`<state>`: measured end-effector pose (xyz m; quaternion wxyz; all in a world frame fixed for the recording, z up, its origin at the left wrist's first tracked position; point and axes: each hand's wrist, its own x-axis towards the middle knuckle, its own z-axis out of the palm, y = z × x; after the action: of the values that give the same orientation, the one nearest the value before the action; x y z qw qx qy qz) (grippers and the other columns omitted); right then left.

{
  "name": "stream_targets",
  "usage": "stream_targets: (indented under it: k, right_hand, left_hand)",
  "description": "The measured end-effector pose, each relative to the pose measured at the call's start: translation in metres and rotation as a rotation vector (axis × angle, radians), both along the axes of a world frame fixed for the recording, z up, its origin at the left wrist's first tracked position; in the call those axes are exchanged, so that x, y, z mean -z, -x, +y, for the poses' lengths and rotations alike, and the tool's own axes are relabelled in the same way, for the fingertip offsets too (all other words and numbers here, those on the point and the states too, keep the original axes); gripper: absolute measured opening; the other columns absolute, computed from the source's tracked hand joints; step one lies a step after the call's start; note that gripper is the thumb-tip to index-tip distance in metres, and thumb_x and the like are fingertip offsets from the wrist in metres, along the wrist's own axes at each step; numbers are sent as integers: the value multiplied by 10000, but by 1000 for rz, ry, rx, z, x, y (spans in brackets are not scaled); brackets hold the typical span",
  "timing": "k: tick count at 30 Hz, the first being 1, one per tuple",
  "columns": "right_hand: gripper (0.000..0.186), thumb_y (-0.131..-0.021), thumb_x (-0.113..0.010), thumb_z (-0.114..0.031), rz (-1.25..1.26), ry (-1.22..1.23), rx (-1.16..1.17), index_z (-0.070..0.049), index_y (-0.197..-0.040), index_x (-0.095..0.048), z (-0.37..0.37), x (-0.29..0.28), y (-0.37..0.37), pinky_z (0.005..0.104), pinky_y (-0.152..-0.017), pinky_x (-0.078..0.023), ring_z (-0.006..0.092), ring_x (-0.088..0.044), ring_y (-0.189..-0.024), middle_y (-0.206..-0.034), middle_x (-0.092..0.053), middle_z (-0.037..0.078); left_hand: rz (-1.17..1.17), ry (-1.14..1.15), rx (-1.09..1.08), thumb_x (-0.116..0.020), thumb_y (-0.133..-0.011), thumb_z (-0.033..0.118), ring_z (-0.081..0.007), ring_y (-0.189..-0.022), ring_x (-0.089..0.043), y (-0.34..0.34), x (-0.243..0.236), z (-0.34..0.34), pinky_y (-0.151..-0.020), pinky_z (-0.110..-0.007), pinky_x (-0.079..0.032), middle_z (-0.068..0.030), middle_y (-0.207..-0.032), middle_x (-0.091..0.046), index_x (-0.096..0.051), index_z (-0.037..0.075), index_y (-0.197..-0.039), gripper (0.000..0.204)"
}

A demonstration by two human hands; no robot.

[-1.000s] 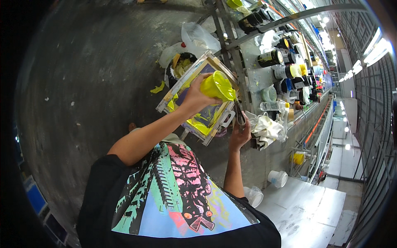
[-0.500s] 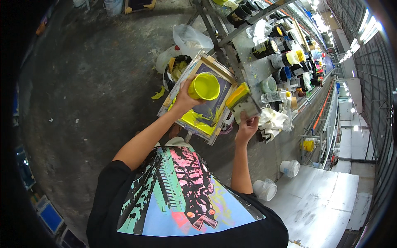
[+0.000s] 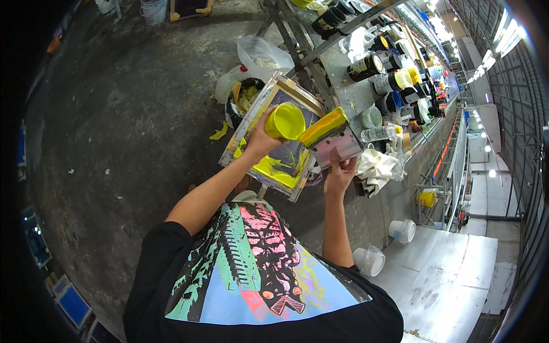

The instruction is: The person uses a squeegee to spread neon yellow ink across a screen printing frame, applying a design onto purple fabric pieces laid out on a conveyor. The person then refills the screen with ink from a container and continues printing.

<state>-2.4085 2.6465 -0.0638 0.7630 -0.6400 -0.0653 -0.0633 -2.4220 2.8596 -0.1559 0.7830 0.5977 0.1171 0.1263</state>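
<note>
My left hand (image 3: pixel 261 138) is closed around a round tub of bright yellow ink (image 3: pixel 287 121), tipped so its inside faces me. In my right hand (image 3: pixel 339 174) is a wide, flat squeegee (image 3: pixel 331 140), gripped by its metal part between thumb and fingers. Yellow ink coats the squeegee's blade edge, which lies close beside the tub's rim; whether they touch I cannot tell. Beneath the tub is a wooden-framed printing screen (image 3: pixel 313 104), with yellow ink smeared over its near end (image 3: pixel 274 171).
A dark bucket (image 3: pixel 234 114) with yellow-stained waste stands left of the screen, by a clear plastic bag (image 3: pixel 264 52). On the right, a long bench holds several ink tubs (image 3: pixel 366 67), a bottle (image 3: pixel 377 134) and white cloth (image 3: pixel 374 166). White buckets (image 3: pixel 402 231) stand lower right.
The squeegee has turned and moved left toward the tub, its metal face now showing more broadly. My left hand and the tub have shifted slightly right.
</note>
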Motion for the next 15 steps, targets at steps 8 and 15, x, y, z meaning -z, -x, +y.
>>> stream_targets:
  k: [8,15]
  right_hand:
    - [421,-916,-728,31,-10,21,-23,-29,-1300,-565,1,6,-6,306,-945,-505,136,-633,-1068,-1203,-665,54]
    - [352,-908,-757,-10,21,157,-61,-40,-1210,-577,-5,18,-10,273,-884,-479,102,-608,-979,-1077,-661,15]
  left_hand:
    - [-82,-359,-100,-904,-657,78,-358,-1255,-550,3,-5,10,-1056,-432,-480,-118,-1364,-534,-443,268,-1504,982]
    - [-203,-422,-155,-895,-672,80,-384,-1242,-549,-13,-41,18,-1044,-441,-484,-145,-1339,-526,-440,248,-1500,959]
